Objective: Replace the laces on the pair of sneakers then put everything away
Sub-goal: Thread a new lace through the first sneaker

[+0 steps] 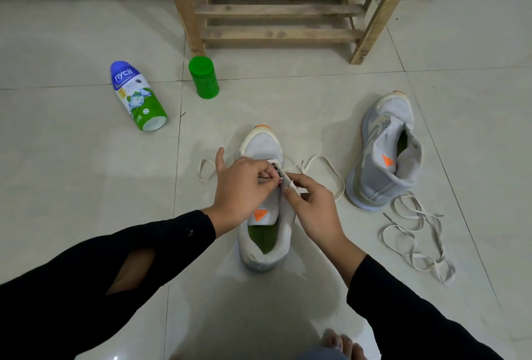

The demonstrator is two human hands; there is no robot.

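While I thread it, the pale grey mesh sneaker (264, 143) stands mid-floor, toe toward the wooden rack (276, 11).
My left hand (240, 187) has its fingers (266, 171) curled on the eyelet row, and my right hand (313, 210) pinches the flat cream lace (325, 164). The second grey sneaker (385, 152) lies further right.

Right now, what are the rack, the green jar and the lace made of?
The rack looks like bare, unpainted wood: pale brown slats with grain and knots. The green jar seems to be smooth plastic, evenly coloured with a soft sheen. The lace looks like flat woven fabric, matte off-white, lying limp in loops.
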